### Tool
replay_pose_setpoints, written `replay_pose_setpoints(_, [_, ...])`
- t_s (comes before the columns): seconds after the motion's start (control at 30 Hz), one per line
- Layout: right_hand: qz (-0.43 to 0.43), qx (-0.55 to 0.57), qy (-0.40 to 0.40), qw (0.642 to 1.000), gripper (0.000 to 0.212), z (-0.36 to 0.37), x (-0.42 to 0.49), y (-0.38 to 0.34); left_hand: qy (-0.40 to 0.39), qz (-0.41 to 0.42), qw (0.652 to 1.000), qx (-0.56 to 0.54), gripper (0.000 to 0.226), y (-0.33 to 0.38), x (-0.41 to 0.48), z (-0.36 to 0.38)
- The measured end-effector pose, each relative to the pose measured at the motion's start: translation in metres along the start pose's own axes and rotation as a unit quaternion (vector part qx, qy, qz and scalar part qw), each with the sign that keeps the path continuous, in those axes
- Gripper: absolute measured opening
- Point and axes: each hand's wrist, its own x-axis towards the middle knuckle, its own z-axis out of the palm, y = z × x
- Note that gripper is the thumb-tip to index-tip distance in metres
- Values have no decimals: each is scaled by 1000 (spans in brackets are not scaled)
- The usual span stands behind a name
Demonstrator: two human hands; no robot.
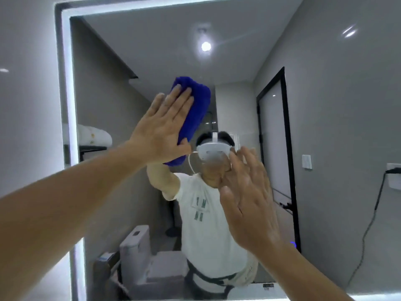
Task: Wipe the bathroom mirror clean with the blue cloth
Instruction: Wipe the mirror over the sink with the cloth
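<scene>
The bathroom mirror [152, 51], framed by a lit white border, fills most of the head view. A folded blue cloth [196, 105] lies flat against the glass at upper centre. My left hand [165, 129] presses the cloth onto the mirror with straight fingers, the thumb lying along the cloth's lower edge. My right hand [247, 200] is raised flat in front of the glass lower right of the cloth, fingers straight, holding nothing. Whether it touches the glass I cannot tell.
The mirror reflects a person in a white shirt, a toilet [138, 257], a towel shelf [93, 137] and a black-framed door [275, 137]. On the grey wall right of the mirror are a switch [307, 161], a socket [393, 172] and a hanging cable [368, 231].
</scene>
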Motion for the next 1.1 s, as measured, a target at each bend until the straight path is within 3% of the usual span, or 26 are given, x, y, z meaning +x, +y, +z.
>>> replay_pose_setpoints(0.2, [-6,24,51,998,66,-10,31,5,40,-222,967,-119,96,58,-16,2])
replay_pose_setpoints(0.23, [-6,27,49,998,66,-11,33,4,32,-205,971,-122,95,76,-32,7])
replay_pose_setpoints(0.33, [-15,14,21,1000,67,-11,35,4,-10,-47,994,-97,93,104,-70,18])
replay_pose_setpoints(0.43, [-10,10,8,1000,68,-15,43,8,-22,54,996,-64,92,79,-61,16])
replay_pose_setpoints(0.53, [-17,-15,17,1000,65,-19,61,10,-13,96,994,-46,91,45,-25,6])
replay_pose_setpoints(0.63, [-43,-40,17,998,65,-19,86,11,9,55,998,-26,92,13,23,-4])
replay_pose_setpoints(0.87, [-112,-112,46,986,71,-18,163,0,-34,-143,987,-71,94,-51,137,-31])
replay_pose_setpoints(1.0, [-109,-112,75,985,71,-24,188,-6,15,-205,970,-133,92,-14,123,-25])
replay_pose_setpoints(1.1, [-101,-104,71,987,71,-27,193,-6,51,-153,979,-121,91,41,68,-10])
